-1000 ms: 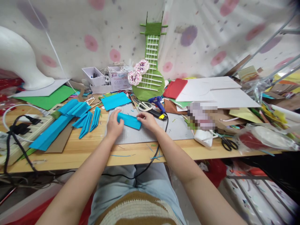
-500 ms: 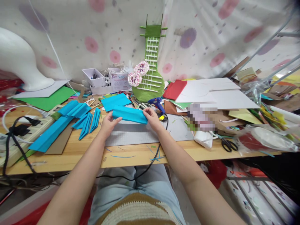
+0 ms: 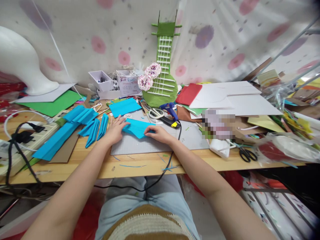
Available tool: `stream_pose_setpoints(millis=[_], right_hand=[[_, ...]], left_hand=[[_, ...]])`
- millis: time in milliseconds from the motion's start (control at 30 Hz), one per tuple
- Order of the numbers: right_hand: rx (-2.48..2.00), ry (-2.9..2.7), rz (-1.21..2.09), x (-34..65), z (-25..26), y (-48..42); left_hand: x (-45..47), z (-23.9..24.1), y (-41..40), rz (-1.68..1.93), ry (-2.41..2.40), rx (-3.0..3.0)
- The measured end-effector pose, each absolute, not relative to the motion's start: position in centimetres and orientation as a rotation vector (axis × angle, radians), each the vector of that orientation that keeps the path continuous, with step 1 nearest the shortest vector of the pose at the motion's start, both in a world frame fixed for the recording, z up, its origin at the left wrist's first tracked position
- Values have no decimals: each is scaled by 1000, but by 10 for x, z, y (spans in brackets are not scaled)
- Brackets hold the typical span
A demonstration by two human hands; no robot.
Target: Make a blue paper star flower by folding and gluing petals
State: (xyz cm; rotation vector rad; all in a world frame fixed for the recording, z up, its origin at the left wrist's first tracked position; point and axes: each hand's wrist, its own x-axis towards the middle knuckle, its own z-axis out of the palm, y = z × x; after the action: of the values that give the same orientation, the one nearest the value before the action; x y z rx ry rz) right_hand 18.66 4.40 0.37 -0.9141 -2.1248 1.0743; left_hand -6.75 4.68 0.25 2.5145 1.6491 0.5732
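A sheet of bright blue paper [image 3: 137, 127] lies partly folded over the grey cutting mat [image 3: 132, 145], its near edge raised to a point. At its left end my left hand [image 3: 115, 129] rests with fingers stretched out and the thumb touching the paper. My right hand [image 3: 158, 134] pinches the near right edge between thumb and fingertips. Behind it sits another flat blue sheet [image 3: 125, 106]. Several pleated blue paper pieces [image 3: 93, 132] are to the left of my left hand, beside a long folded blue strip [image 3: 56, 141].
White-handled scissors [image 3: 156, 114], a yellow-and-black cutter [image 3: 175, 125] and a blue glue gun [image 3: 169, 107] lie behind the mat. A green guitar-shaped craft [image 3: 162, 90] stands at the back. A power strip [image 3: 32, 141] is left; black scissors [image 3: 247, 154] lie right. A black cable [image 3: 172, 156] crosses the mat.
The blue paper, held up as a folded strip between both hands, is now lower on the mat and partly unfolded. My left fingers have spread; my right hand has shifted to the near edge.
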Motion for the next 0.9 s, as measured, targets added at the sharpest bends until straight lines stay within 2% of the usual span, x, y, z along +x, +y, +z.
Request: stream_pose_setpoints(millis=[100, 167, 367, 467, 567, 900], right_hand=[[-959, -2125, 1031, 183, 4, 44], [-999, -2093, 1017, 181, 2, 45], [-996, -1998, 1092, 178, -7, 47], [-861, -1968, 1232, 190, -8, 46], [-863, -2036, 1186, 208, -7, 43], [-919, -2146, 1125, 224, -11, 52]], left_hand=[[-56, 14, 33, 896, 1845, 2435], [-39, 23, 23, 992, 1794, 2411], [15, 16, 7, 616, 1566, 1989], [23, 5, 8, 618, 1546, 1903], [20, 0, 7, 678, 1489, 1892], [19, -2, 2, 730, 1476, 2432]])
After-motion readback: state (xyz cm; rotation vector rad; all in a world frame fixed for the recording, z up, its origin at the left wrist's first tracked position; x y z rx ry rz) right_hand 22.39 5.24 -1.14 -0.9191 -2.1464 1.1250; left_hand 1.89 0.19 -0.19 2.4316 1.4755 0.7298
